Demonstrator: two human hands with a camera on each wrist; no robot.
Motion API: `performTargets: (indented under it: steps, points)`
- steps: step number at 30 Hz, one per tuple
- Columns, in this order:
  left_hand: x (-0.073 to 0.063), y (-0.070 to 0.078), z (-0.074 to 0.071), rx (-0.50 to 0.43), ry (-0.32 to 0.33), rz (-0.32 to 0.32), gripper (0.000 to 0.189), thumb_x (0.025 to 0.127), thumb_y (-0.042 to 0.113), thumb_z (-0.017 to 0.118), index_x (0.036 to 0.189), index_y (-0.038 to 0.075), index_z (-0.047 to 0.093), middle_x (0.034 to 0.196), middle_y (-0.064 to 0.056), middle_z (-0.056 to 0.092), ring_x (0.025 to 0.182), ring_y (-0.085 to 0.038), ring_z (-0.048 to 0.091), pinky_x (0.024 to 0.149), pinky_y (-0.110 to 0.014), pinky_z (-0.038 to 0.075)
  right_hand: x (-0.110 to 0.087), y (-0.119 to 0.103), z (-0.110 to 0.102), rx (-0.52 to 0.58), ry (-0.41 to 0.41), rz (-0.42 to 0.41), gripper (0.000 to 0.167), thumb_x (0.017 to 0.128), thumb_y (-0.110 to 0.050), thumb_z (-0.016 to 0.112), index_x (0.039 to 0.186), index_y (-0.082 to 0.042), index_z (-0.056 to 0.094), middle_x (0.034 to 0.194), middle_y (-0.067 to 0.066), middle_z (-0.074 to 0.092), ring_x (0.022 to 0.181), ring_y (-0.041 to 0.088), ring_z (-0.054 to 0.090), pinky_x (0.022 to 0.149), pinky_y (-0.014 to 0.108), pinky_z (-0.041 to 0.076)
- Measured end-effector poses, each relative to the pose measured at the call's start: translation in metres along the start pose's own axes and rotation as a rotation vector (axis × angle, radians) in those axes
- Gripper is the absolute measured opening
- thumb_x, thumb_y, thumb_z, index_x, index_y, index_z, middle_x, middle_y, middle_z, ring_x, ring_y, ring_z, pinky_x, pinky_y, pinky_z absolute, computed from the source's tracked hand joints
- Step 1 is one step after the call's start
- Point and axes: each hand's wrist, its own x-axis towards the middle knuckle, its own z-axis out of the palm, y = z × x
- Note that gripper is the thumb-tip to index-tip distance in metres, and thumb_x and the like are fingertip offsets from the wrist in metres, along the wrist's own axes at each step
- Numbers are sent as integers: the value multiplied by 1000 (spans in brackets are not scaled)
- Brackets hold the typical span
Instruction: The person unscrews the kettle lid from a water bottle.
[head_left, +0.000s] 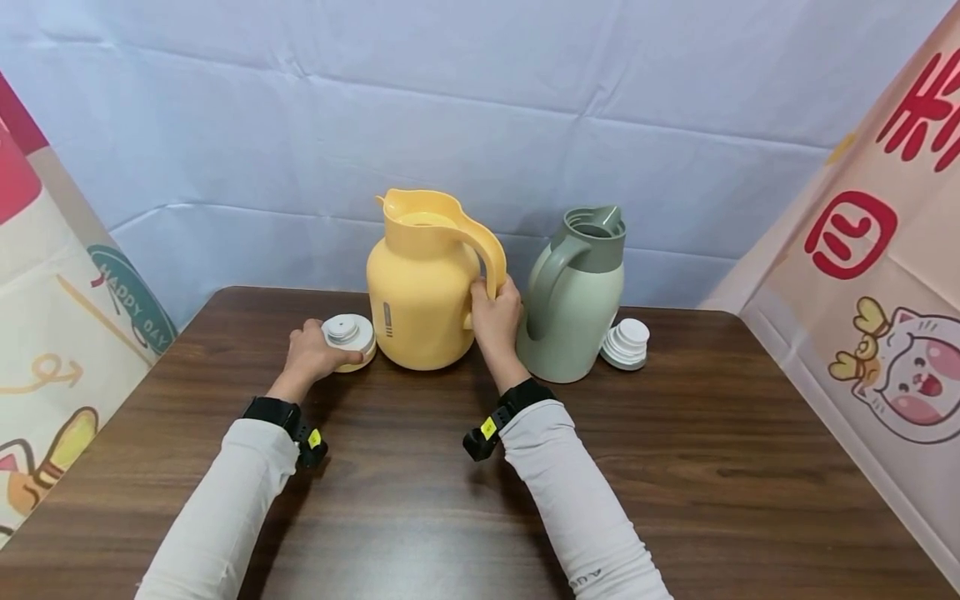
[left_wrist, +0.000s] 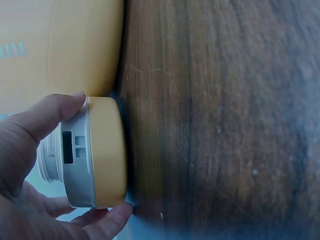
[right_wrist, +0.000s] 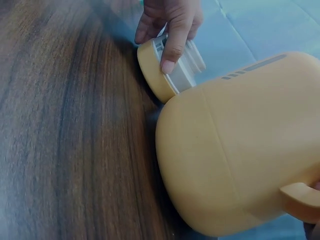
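Note:
My left hand (head_left: pixel 309 357) holds a yellow-and-white lid (head_left: pixel 349 333) at its sides, thumb on one side and fingers on the other. This lid (left_wrist: pixel 109 150) stands upside down, white stopper upward, close beside a yellow thermos jug (head_left: pixel 420 304). With its top uncovered, the jug stands upright. My right hand (head_left: pixel 497 321) grips the lower part of the jug's handle (head_left: pixel 487 246). In the right wrist view the jug (right_wrist: pixel 240 145) fills much of the frame, and only a sliver of my right hand shows at the edge.
Just right of the yellow jug stands a pale green thermos jug (head_left: pixel 573 321), its top uncovered too. Its white-and-green lid (head_left: pixel 627 343) lies upside down beside its base. The brown wooden table (head_left: pixel 720 467) backs onto a pale cloth (head_left: pixel 480 100), with printed cloths at both sides.

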Motion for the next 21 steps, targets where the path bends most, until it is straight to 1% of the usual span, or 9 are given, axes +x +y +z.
performTargets:
  steps: [2,5,8,10,12,16,18,19,21]
  points:
    - [-1,0,0,1,-9,-5,89,72,31,76,131,-13,27,119,-32,33,108,-43,35,89,-52,37,0,-1,-4,-19,-47,20,19,89,-22,55,78,-7,49,61,4,45,53,18,48,51,28,38]
    - [-5,1,0,-4,-10,-9,95,72,32,76,136,-11,21,122,-34,29,108,-44,36,89,-53,37,-2,-6,-11,-66,-132,66,17,89,-21,53,91,-4,50,69,6,47,59,20,50,54,29,39]
    - [-11,3,-2,-4,34,-5,101,72,33,76,141,-8,16,123,-35,26,109,-47,35,89,-56,36,-6,-11,-20,-144,-241,99,28,86,-19,52,109,-4,44,73,8,48,60,22,50,54,30,39]
    - [-16,6,-3,1,79,15,101,73,33,77,143,-6,15,125,-35,25,110,-48,34,89,-57,35,-8,-14,-27,-204,-318,95,37,85,-17,51,117,-4,39,75,10,49,60,24,49,53,31,39]
    - [-21,8,-5,19,116,43,99,74,32,76,144,-5,17,126,-35,26,111,-48,33,88,-57,33,-11,-14,-34,-272,-387,73,46,86,-19,49,126,-4,33,78,12,49,60,25,48,53,32,38]
    - [-32,12,-9,64,155,116,88,77,32,73,142,-5,26,128,-33,29,111,-48,34,87,-58,31,-15,-14,-48,-369,-498,21,58,90,-21,47,139,-1,23,88,15,52,66,29,51,56,35,40]
    - [-37,14,-10,91,167,156,82,79,32,71,140,-4,30,129,-33,30,111,-47,35,86,-59,31,-19,-14,-54,-399,-550,7,63,93,-22,48,144,-1,17,103,18,55,79,30,55,64,38,44]
    - [-40,15,-10,101,167,174,80,80,32,70,140,-4,32,130,-32,31,111,-47,36,86,-60,30,-20,-14,-57,-406,-579,8,65,94,-22,48,145,-1,14,110,20,54,82,32,57,67,39,45]
    - [-47,18,-9,126,161,211,75,82,32,67,140,-2,34,131,-32,32,113,-47,37,86,-62,29,-25,-14,-62,-430,-632,16,69,95,-23,49,147,-1,8,125,24,48,96,34,57,76,43,46]
